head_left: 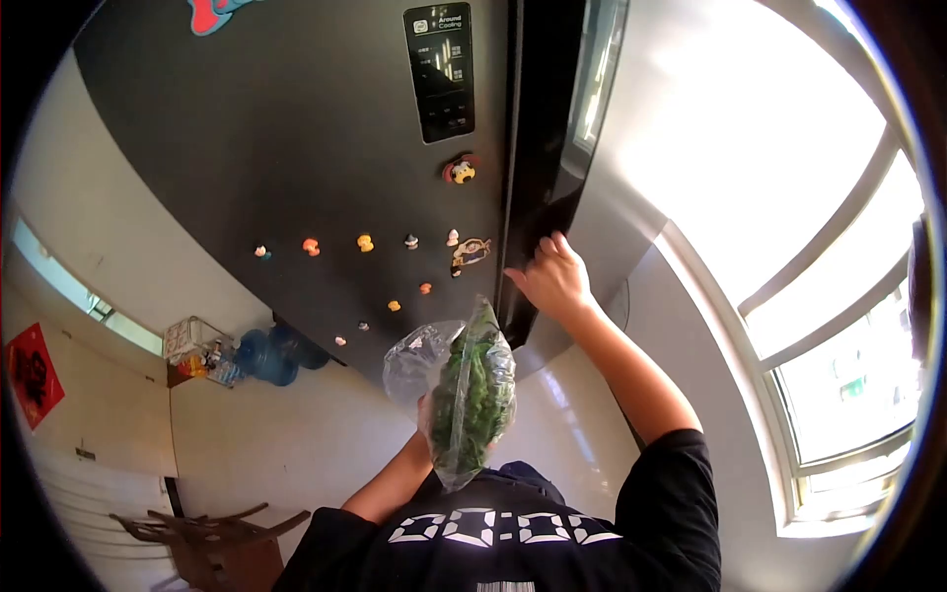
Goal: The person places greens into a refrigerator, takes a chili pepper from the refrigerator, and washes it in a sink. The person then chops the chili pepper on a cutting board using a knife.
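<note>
A clear plastic bag (462,414) with bumpy green bitter melon (472,395) inside is held up before my chest. My left hand (424,407) is behind it, closed on the bag, with most of its fingers hidden. Ahead stands a dark grey refrigerator door (326,158) with a control panel (440,74). My right hand (555,276) is at the door's right edge, fingers curled round its dark side and thumb pointing toward the front.
Small magnets (365,243) dot the door. Blue water jugs (266,357) and a small rack (197,340) stand to the left on the pale floor. A wooden chair (217,548) is at lower left. On the right are a white wall and a bright window (848,375).
</note>
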Demonstrator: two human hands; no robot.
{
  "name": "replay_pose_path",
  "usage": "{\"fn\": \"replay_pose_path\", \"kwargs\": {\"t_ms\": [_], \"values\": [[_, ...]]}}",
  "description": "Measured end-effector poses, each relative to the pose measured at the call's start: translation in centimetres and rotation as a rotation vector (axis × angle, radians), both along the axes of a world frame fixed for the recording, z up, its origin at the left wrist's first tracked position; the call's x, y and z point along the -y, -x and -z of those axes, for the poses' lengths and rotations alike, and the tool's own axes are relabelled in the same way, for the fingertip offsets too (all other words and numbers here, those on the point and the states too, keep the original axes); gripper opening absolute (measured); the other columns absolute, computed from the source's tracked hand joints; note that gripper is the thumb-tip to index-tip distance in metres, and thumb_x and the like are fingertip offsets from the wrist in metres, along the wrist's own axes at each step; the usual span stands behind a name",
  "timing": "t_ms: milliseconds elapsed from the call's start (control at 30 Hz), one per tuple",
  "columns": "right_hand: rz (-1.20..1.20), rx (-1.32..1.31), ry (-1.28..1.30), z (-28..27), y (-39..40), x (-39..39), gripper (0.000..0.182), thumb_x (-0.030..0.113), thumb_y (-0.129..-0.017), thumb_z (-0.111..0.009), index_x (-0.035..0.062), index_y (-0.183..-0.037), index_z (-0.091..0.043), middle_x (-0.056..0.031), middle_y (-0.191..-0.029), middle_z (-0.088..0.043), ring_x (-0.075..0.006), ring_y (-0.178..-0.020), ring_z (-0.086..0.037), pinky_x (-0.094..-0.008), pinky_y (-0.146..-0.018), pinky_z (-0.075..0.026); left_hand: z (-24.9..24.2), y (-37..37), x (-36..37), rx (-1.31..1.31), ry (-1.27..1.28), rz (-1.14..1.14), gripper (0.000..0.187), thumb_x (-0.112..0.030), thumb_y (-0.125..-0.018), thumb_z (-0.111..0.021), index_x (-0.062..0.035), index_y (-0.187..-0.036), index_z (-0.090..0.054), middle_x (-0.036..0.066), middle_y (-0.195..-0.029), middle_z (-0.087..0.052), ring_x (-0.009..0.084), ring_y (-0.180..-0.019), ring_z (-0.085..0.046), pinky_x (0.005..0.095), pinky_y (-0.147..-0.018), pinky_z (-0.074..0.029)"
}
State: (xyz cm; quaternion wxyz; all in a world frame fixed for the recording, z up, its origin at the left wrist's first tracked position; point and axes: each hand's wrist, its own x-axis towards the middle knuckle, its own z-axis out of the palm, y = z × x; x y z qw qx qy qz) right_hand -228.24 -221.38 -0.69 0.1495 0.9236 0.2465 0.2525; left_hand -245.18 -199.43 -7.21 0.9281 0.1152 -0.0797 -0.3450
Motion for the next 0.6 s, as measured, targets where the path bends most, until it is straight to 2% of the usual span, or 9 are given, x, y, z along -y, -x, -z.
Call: {"fn": "replay_pose_path", "kwargs": {"t_ms": [100,167,233,333,367,433,500,533,600], "values": [[0.010,0.040,-0.018,-0.9,4.5,2.0,0.054,0.050,-0.093,-0.060,0.0038,-0.068,-0.074,-0.0078,-0.078,-0.069,-0.0250,-0.100,-0.057,-0.0386,-0.111,-0.033,-0.4,1.8,1.3,0.000,-0.019,-0.048,0.085,-0.062,-0.086,-0.060,-0.0140,-0.153,-0.040,0.017,-0.145,-0.051,0.0385,-0.124,-0.057,0.0570,-0.096,-0.052],[-0.021,0.098,-0.108,0.2,6.6,4.5,0.046,0.045,-0.088,-0.065,0.0046,-0.067,-0.072,-0.0079,-0.074,-0.067,-0.0242,-0.099,-0.058,-0.0393,-0.113,-0.033,-0.8,2.8,2.2,0.003,-0.026,-0.066,0.086,-0.063,-0.085,-0.061,-0.0145,-0.154,-0.039,0.016,-0.145,-0.051,0.0385,-0.123,-0.057,0.0560,-0.094,-0.053],[-0.037,0.059,-0.217,0.4,9.5,7.1,0.034,0.035,-0.084,-0.070,0.0049,-0.067,-0.070,-0.0084,-0.073,-0.064,-0.0260,-0.093,-0.060,-0.0430,-0.114,-0.037,-1.1,3.7,3.1,0.006,-0.025,-0.074,0.088,-0.063,-0.084,-0.062,-0.0150,-0.154,-0.039,0.016,-0.145,-0.051,0.0385,-0.122,-0.058,0.0551,-0.092,-0.054],[-0.142,0.120,-0.528,0.2,15.0,10.4,0.014,0.016,-0.075,-0.073,0.0045,-0.072,-0.066,-0.0093,-0.078,-0.062,-0.0302,-0.087,-0.062,-0.0488,-0.109,-0.043,-1.2,5.0,4.4,-0.003,-0.007,-0.069,0.090,-0.064,-0.082,-0.064,-0.0158,-0.154,-0.039,0.016,-0.144,-0.051,0.0385,-0.122,-0.059,0.0536,-0.089,-0.056],[-0.135,0.117,-0.575,0.2,16.8,11.6,0.010,0.012,-0.075,-0.073,0.0033,-0.079,-0.067,-0.0115,-0.085,-0.065,-0.0308,-0.092,-0.063,-0.0492,-0.108,-0.045,-1.1,5.1,4.9,-0.010,0.011,-0.057,0.091,-0.065,-0.082,-0.065,-0.0161,-0.154,-0.039,0.016,-0.144,-0.052,0.0385,-0.121,-0.059,0.0531,-0.088,-0.057],[-0.081,0.113,-0.709,1.1,20.3,13.8,0.017,0.006,-0.078,-0.071,0.0000,-0.093,-0.068,-0.0158,-0.098,-0.067,-0.0341,-0.099,-0.064,-0.0472,-0.102,-0.048,0.5,5.4,6.2,0.001,0.088,-0.034,0.090,-0.064,-0.083,-0.064,-0.0159,-0.154,-0.039,0.015,-0.144,-0.052,0.0378,-0.121,-0.059,0.0530,-0.090,-0.056],[0.100,0.024,-1.004,3.8,23.7,15.7,0.024,0.003,-0.083,-0.068,-0.0018,-0.106,-0.066,-0.0179,-0.109,-0.066,-0.0361,-0.103,-0.065,-0.0430,-0.099,-0.051,2.3,5.1,7.7,0.085,0.205,0.038,0.084,-0.060,-0.087,-0.060,-0.0147,-0.154,-0.039,0.015,-0.144,-0.053,0.0367,-0.122,-0.060,0.0538,-0.096,-0.053],[0.138,-0.021,-1.109,4.5,25.0,16.7,0.030,0.001,-0.087,-0.066,-0.0046,-0.116,-0.062,-0.0217,-0.116,-0.064,-0.0387,-0.104,-0.065,-0.0397,-0.096,-0.053,2.5,5.1,8.4,0.089,0.231,0.074,0.080,-0.058,-0.089,-0.058,-0.0138,-0.153,-0.041,0.015,-0.143,-0.054,0.0366,-0.121,-0.060,0.0542,-0.096,-0.053],[0.196,-0.081,-1.440,8.3,27.0,18.9,0.034,0.003,-0.095,-0.060,-0.0048,-0.128,-0.057,-0.0186,-0.125,-0.062,-0.0306,-0.115,-0.063,-0.0382,-0.103,-0.048,3.0,5.4,9.8,0.033,0.238,0.128,0.072,-0.054,-0.092,-0.054,-0.0119,-0.149,-0.044,0.015,-0.140,-0.057,0.0364,-0.118,-0.062,0.0548,-0.094,-0.053]]}}
